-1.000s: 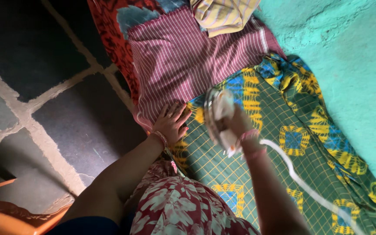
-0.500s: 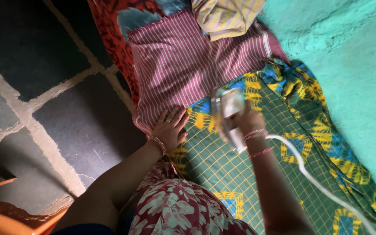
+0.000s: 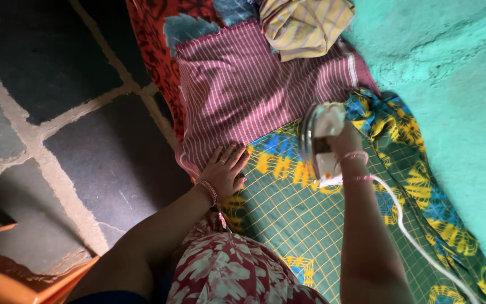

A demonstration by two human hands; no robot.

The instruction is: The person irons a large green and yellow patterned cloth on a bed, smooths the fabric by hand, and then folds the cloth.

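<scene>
Right hand (image 3: 345, 145) clamped around the handle of the iron (image 3: 319, 143). Iron is tilted up on edge, soleplate facing left, over the far part of the green cloth (image 3: 310, 219); can't tell whether its edge touches the fabric. White cord (image 3: 409, 236) runs from the iron's rear, down along the right forearm and off the bottom right. Thin pink bangles on the right wrist.

Left hand (image 3: 225, 171) flat, fingers spread, palm down, pressing the left edge of the green cloth right where it meets the striped cloth (image 3: 237, 93). Holds nothing. Ring on one finger, bangle (image 3: 208, 190) at the wrist. Hands are apart, left one near the iron but not touching it.

Green cloth: yellow grid lines, blue-and-yellow printed blocks, spread flat on the floor, bunched and wrinkled along its right edge by the teal wall (image 3: 451, 84).

Striped cloth: maroon with thin white stripes, lies flat beyond the green one, adjoining it. A crumpled yellow striped garment (image 3: 305, 25) sits on its far edge. Red patterned cloth (image 3: 153, 39) under and left of it.

Left side: dark stone floor (image 3: 57, 124) with pale joints. Orange object (image 3: 7, 281) at the bottom left corner. Floral red-and-white clothing (image 3: 232, 276) on the person, bottom centre.
</scene>
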